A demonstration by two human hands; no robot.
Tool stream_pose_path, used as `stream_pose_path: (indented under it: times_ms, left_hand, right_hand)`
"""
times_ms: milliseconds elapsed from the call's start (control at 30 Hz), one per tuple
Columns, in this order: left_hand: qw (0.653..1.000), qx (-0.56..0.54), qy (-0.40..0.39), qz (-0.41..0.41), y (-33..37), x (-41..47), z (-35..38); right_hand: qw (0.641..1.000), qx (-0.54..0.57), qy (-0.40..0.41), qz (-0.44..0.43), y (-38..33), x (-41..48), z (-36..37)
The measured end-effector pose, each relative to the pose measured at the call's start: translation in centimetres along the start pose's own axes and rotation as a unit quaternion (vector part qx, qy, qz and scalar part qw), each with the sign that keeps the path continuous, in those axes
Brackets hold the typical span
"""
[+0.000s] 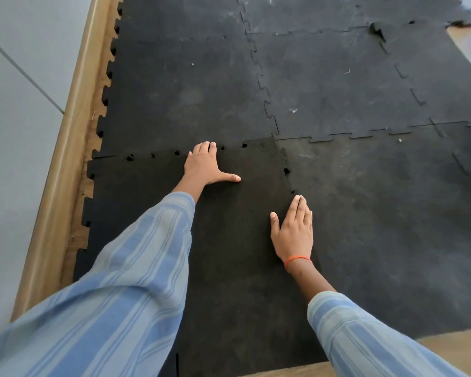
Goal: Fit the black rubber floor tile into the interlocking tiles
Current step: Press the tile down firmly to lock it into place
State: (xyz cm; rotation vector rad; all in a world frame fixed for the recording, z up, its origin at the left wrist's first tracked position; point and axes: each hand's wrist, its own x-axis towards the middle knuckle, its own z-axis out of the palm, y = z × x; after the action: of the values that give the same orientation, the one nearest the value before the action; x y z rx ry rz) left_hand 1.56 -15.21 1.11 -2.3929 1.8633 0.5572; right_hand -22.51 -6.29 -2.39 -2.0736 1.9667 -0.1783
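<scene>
The black rubber floor tile (237, 240) lies flat at the near left of the mat, darker than its neighbours. Its far edge meets the tile behind it (180, 96) with small gaps showing along the toothed seam. Its right edge meets the greyer tile (386, 227), also with a few gaps. My left hand (206, 165) lies palm down near the far seam, fingers together, thumb spread to the right. My right hand (294, 232), with an orange band at the wrist, rests flat along the right seam. Neither hand holds anything.
More interlocked black tiles (335, 85) stretch away ahead. A wooden skirting board (65, 159) and a pale wall (17, 131) run along the left, with a strip of bare wood floor (89, 148) beside the toothed tile edges. Bare floor shows at the near right (446, 346).
</scene>
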Motion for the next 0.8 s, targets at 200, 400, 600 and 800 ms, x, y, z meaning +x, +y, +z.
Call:
stream_pose_path:
  times_ms: [200,400,600,800]
  left_hand:
    - [0.998,0.016,-0.059,0.004,-0.1,0.0,-0.7]
    - [0.987,0.050,-0.152,-0.020,0.1,0.8,-0.4]
    - [0.985,0.040,-0.165,-0.021,-0.1,1.1,0.3]
    - [0.983,0.033,-0.180,-0.015,-0.2,1.6,0.2]
  right_hand:
    - [0.999,-0.032,-0.005,0.000,-0.3,-0.2,0.2]
    - [0.998,-0.044,-0.034,0.001,-1.3,2.3,-0.1]
    - [0.986,-0.060,-0.086,-0.128,-2.4,9.0,-1.4]
    - [0.956,-0.130,-0.168,-0.202,-4.5,14.6,-1.0]
